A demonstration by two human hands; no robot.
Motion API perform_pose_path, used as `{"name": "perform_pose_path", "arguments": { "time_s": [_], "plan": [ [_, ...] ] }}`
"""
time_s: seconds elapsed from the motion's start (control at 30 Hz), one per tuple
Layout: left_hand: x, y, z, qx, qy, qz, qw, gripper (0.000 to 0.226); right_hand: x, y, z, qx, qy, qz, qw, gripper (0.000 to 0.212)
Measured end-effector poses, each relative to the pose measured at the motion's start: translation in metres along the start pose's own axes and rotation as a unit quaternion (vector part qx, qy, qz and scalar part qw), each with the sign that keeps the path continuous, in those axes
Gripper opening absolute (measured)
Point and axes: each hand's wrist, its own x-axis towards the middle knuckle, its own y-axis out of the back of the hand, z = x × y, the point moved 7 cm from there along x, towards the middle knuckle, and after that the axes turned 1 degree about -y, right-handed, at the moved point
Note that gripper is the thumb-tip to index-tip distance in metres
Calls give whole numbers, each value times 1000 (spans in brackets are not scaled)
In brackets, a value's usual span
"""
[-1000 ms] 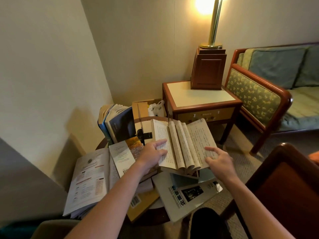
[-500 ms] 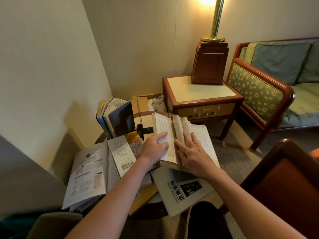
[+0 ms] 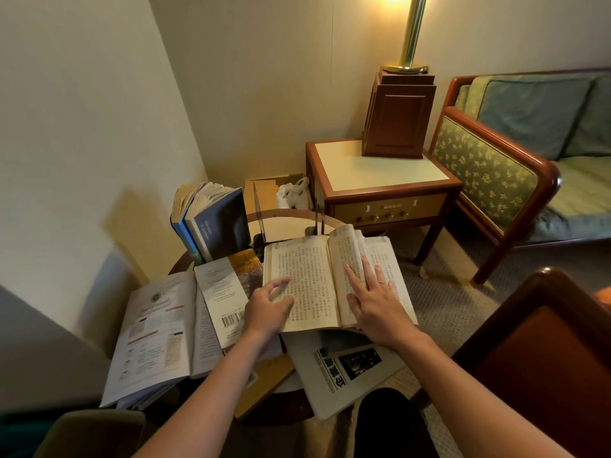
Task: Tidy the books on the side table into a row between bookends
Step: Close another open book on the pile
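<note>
Row barely begun: two books (image 3: 215,223) upright far-left on the surface (image 3: 291,211) near the bookends (image 3: 318,221), open book (image 3: 307,285) flat under my left grip (image 3: 267,309), loosely spread, and right grip (image 3: 377,302), flat and wide, holding nothing; booklet (image 3: 155,325), magazine (image 3: 344,368) and others lie loose.

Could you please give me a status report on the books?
Both hands open: left hand touching, right hand pressing open cream-paged book. Grey magazine partly underneath.

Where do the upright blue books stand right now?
In the head view, the upright blue books stand at the back left of the round table, near the wall, just left of a thin bookend and behind the open book.
</note>
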Motion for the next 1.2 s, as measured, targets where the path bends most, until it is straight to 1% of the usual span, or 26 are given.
{"name": "perform_pose_path", "arguments": {
  "time_s": [0.07, 0.13, 0.17, 0.27, 0.33, 0.4, 0.47, 0.53, 0.6, 0.7, 0.77, 0.83, 0.9, 0.93, 1.0, 1.07, 1.2],
  "plan": [
    [1, -2, 5, 130, -37, 41, 990, 41, 1, -3, 4, 8, -3, -4, 1000, 62],
    [0, -8, 13, 221, -63, 69, 971, 48, 2, -4, 6, 13, -6, -7, 1000, 62],
    [1, -13, 18, 260, -73, 72, 960, 54, 2, -4, 7, 14, -6, -6, 1000, 62],
    [0, -33, 30, 391, -141, 64, 907, 66, 3, -4, 6, 22, 1, 4, 1000, 63],
    [-1, -49, 37, 414, -193, 19, 890, 62, 2, -5, 8, 28, 5, 15, 999, 64],
    [4, -65, 39, 412, -226, -40, 881, 57, 3, -6, 10, 27, 13, 26, 999, 65],
    [13, -71, 35, 406, -231, -82, 880, 55, 2, -8, 12, 29, 12, 25, 999, 66],
    [26, -71, 29, 396, -216, -103, 887, 56, 2, -8, 11, 37, 10, 18, 999, 68],
    [35, -69, 26, 388, -206, -108, 892, 60, 2, -7, 9, 33, 10, 4, 999, 72],
    [41, -61, 21, 378, -191, -75, 903, 68, 2, -6, 10, 33, 15, -27, 999, 90],
    [40, -48, 13, 367, -158, -36, 916, 74, 0, -2, 12, 34, 26, -47, 998, 106],
    [35, -35, 2, 352, -116, -6, 929, 85, -1, 3, 13, 37, 41, -57, 997, 119],
    [28, -27, -5, 335, -89, -3, 938, 98, -2, 7, 12, 37, 48, -75, 995, 129],
    [25, -24, -6, 324, -83, -7, 942, 101, -1, 9, 11, 37, 50, -83, 995, 133],
    [22, -21, -4, 294, -85, -17, 952, 101, -1, 12, 9, 43, 52, -86, 994, 134],
    [19, -17, 1, 250, -94, -14, 964, 99, -1, 14, 8, 54, 51, -80, 994, 131],
    [18, -2, 17, 129, -103, 23, 986, 101, -3, 18, 5, 55, 31, -68, 996, 124]
  ]
}}
